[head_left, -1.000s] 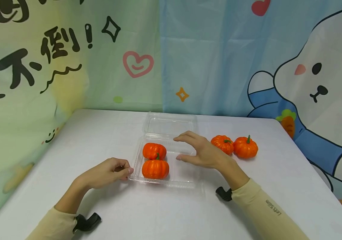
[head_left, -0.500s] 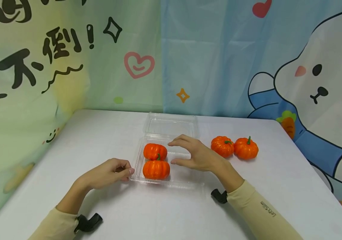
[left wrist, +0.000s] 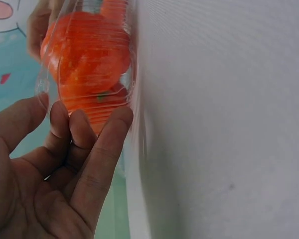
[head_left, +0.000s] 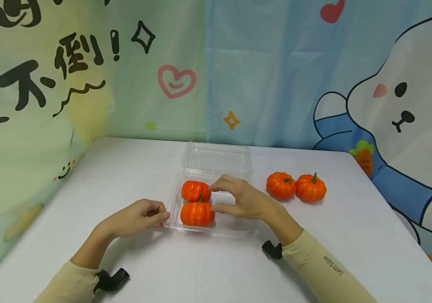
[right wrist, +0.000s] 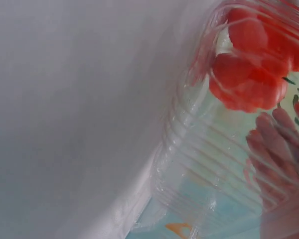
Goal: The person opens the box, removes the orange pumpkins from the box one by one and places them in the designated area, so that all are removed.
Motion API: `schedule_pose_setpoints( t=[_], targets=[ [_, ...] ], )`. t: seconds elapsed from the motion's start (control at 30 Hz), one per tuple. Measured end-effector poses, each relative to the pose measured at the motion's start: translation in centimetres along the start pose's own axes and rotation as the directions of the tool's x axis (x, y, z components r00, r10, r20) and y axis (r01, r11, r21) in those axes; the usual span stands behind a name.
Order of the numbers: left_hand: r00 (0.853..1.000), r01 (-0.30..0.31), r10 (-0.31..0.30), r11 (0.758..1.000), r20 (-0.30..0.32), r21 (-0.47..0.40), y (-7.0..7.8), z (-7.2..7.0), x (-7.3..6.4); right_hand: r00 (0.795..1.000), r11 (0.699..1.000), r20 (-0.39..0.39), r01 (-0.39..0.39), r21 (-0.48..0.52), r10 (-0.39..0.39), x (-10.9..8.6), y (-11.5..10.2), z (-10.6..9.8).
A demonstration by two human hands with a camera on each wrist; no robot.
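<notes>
An open clear plastic clamshell box (head_left: pixel 234 225) lies on the white table, its lid (head_left: pixel 216 158) folded back away from me. Two small orange toy pumpkins sit in its left half, a back pumpkin (head_left: pixel 191 191) and a front pumpkin (head_left: pixel 197 214). My left hand (head_left: pixel 138 219) pinches the box's front left corner, thumb at the rim and fingertips against the ribbed side in the left wrist view. Over the box reaches my right hand (head_left: pixel 244 198), thumb and fingers apart in a curve, tips right at the pumpkins' right sides. The right wrist view shows that hand (right wrist: pixel 284 154) through the clear wall.
Two more orange pumpkins, a nearer-left one (head_left: pixel 281 185) and one with an upright green stem (head_left: pixel 311 187), stand side by side to the right of the box. A printed cloth backdrop (head_left: pixel 276 84) hangs behind the table's far edge.
My right hand has moved left and slightly toward me, over the box to the pumpkins inside it. The left hand keeps its place at the box corner.
</notes>
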State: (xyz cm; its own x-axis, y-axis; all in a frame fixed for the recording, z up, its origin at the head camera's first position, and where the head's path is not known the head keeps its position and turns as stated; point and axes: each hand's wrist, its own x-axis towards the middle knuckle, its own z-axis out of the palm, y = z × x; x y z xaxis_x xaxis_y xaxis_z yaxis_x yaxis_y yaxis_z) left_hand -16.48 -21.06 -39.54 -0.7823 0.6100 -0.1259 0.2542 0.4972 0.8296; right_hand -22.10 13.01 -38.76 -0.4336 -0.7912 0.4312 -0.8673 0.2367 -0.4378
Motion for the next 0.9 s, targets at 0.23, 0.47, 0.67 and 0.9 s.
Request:
schedule_pose_setpoints(
  t=[0.23,0.47,0.67,0.9],
  targets=[
    [1.000,0.001,-0.001,1.000,-0.001,-0.002,0.2,0.1,-0.1,1.000,0.999,0.030,0.000,0.047,-0.001,0.3,-0.5,0.3],
    [1.000,-0.006,0.006,1.000,-0.002,-0.009,0.1,0.2,-0.1,0.995,0.994,0.088,-0.053,0.093,0.045,0.4,-0.9,0.8],
    [1.000,-0.010,0.010,1.000,0.003,-0.028,0.1,0.4,-0.1,0.981,0.989,0.155,-0.130,0.073,0.117,0.4,-1.2,1.1],
    [1.000,-0.009,0.009,1.000,0.000,-0.027,0.1,0.3,-0.1,0.964,0.977,0.206,-0.191,0.091,0.169,0.9,-1.9,1.2]
  ],
)
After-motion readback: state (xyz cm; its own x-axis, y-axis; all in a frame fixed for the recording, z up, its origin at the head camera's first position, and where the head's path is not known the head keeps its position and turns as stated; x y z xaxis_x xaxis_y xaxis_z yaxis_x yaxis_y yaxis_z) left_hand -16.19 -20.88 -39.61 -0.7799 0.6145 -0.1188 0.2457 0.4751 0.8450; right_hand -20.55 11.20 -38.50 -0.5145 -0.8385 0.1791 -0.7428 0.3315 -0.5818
